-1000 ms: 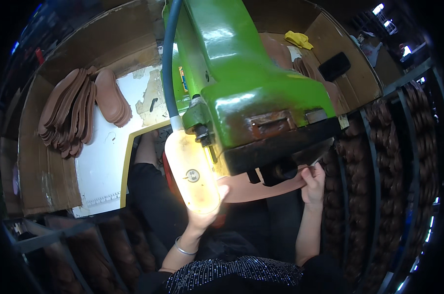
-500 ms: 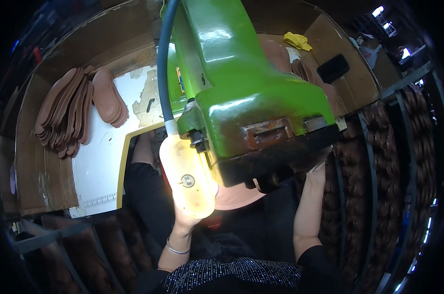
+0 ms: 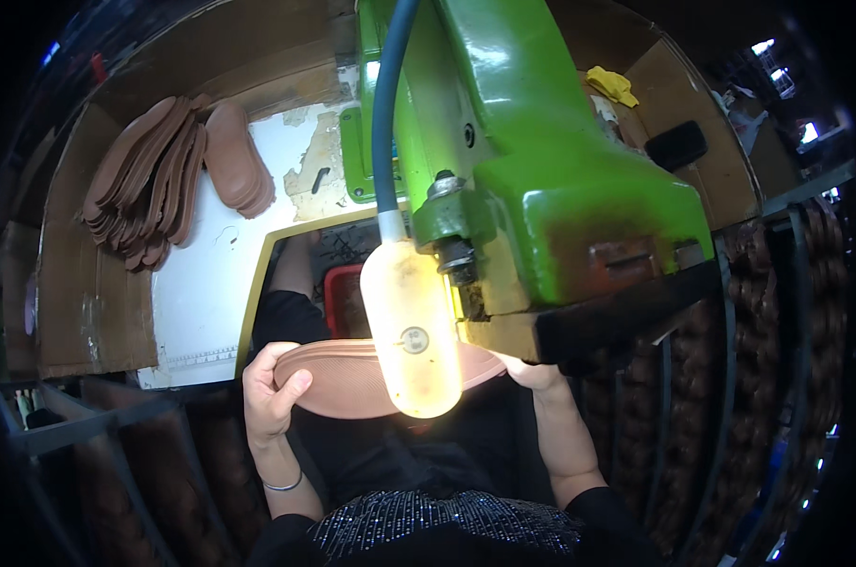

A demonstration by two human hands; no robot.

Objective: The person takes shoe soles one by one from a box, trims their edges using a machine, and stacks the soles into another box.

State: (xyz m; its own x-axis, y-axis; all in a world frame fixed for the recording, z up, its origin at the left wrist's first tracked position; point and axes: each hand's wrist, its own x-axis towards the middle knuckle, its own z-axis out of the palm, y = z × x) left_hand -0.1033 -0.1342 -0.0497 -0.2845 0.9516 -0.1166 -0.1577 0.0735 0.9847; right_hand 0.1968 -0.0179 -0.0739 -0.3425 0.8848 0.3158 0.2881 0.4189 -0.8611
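A brown shoe sole (image 3: 338,386) with a textured face lies crosswise in front of my body, between both hands. My left hand (image 3: 271,395) is closed on its left end, thumb on the near face. At the right end my right hand (image 3: 538,372) grips it, its fingers partly hidden. A glowing lamp (image 3: 415,312) hangs in front of the sole and covers part of its middle. Above and to the right stands a green machine head (image 3: 579,203), its dark lower edge close over my right hand.
Brown soles are heaped (image 3: 149,184) on the white tabletop (image 3: 196,302) at left, with a smaller stack (image 3: 237,165) beside them. Cardboard walls (image 3: 97,326) surround the table. A red container (image 3: 343,302) sits below the cutout. Racks of brown pieces (image 3: 754,350) stand at right; a yellow cloth (image 3: 613,86) lies behind.
My left hand has come out from behind the lamp to the left. The sole now shows broadly between both hands, and the view has shifted so that lamp and machine appear farther right.
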